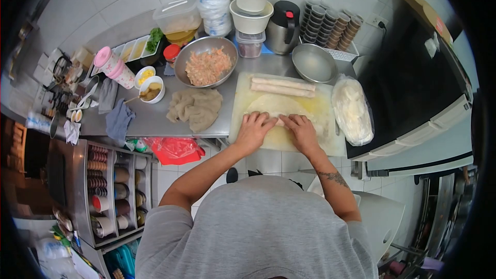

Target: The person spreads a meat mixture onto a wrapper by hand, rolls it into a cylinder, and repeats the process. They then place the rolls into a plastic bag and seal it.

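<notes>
Left hand (253,130) and right hand (301,132) rest side by side on a pale round wrapper (276,104), fingers curled down over its near, rolled-up edge and holding it against the cutting board (333,147). The thumbs are hidden, so how tightly the roll is pinched cannot be told. The wrapper lies mid-board with its far half spread flat, and two finished rolls (283,87) lie along the board's far side, apart from it. The sheet looks thin and damp, so the likeliest trouble is a tear: too hard a press, or an uneven pull between the two hands, could split it and spill the filling, while a slack turn would probably leave a loose roll that opens. The board also appears to jut past the front edge of the bench (155,119), so a heavy lean might tip or slide it. Left of the board, a crumpled beige cloth (195,107) sits before a steel bowl of minced filling (206,66). A clear bag of wrappers (353,109) lies at the board's right edge, with an empty steel bowl (313,63) behind. The stainless-steel bench stands against a white tiled wall, crowded with tubs, a black jug (284,27) and stacked cups (330,25); a rack of paper cups (111,186) stands below at left.
</notes>
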Demonstrator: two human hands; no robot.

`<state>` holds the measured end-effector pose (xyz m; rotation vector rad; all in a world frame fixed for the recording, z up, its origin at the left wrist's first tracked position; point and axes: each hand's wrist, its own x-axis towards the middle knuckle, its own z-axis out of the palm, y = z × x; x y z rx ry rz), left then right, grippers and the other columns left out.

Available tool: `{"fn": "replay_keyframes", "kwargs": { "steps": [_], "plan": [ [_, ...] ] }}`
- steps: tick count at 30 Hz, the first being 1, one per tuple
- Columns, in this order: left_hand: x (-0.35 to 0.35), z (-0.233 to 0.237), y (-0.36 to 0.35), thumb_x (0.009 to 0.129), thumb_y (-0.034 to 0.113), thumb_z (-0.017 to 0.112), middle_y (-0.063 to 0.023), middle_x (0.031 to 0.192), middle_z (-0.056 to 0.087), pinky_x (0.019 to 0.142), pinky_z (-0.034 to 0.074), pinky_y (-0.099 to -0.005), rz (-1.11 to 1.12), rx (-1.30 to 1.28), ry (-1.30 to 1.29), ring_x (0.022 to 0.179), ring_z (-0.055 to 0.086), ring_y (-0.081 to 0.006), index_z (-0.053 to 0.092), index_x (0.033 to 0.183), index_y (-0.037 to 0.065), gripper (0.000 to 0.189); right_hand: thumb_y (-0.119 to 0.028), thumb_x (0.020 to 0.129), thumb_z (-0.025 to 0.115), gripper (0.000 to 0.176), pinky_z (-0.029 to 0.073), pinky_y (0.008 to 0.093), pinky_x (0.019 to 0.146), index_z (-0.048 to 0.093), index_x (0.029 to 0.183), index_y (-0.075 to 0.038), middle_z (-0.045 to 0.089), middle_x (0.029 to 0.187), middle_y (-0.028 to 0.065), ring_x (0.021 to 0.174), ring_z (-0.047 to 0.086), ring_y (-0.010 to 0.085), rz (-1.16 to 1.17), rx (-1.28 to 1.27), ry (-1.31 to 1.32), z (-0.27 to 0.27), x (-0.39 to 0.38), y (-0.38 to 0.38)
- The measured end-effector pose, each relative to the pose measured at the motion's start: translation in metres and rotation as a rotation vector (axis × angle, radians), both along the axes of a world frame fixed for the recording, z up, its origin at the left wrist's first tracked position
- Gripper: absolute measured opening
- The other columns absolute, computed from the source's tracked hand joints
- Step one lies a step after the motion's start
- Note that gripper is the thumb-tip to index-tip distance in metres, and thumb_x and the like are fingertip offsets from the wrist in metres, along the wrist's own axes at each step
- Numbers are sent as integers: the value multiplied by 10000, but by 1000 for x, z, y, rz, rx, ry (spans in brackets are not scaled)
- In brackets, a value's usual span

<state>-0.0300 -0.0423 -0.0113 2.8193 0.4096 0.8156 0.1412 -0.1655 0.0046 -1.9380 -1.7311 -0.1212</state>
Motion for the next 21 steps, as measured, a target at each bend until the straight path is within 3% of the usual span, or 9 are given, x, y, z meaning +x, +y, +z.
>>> {"fn": "replay_keyframes", "kwargs": {
  "steps": [10, 13, 16, 21],
  "plan": [
    [2, 4, 3, 754, 2, 526, -57, 1056, 512, 815, 340, -402, 5, -45, 55, 999, 466, -259, 585, 1231, 169, 508, -109, 840, 629, 288, 474, 401, 819, 636, 1127, -89, 603, 1044, 83, 947, 565, 297, -86, 8, 0, -6, 16, -11],
    [6, 5, 6, 753, -4, 525, -50, 1039, 510, 809, 332, -394, 5, -61, 73, 989, 467, -253, 590, 1223, 171, 506, -103, 817, 621, 342, 445, 403, 875, 615, 1159, -98, 589, 1111, 80, 1002, 549, 283, -75, 177, -106, -5, 2, -6],
    [9, 5, 11, 753, -4, 529, -48, 1044, 513, 816, 327, -390, 11, -92, 110, 996, 470, -250, 592, 1226, 176, 510, -81, 807, 599, 376, 424, 415, 904, 600, 1182, -108, 574, 1145, 90, 1029, 537, 290, -14, 85, -194, -7, -6, 1],
    [15, 10, 21, 764, 26, 545, -71, 1076, 520, 818, 340, -402, 19, -116, 112, 998, 473, -265, 593, 1226, 163, 484, -44, 772, 604, 427, 438, 379, 888, 604, 1192, -122, 599, 1095, 74, 1023, 545, 278, -23, -12, -130, -10, 6, 11]
  ]
}}
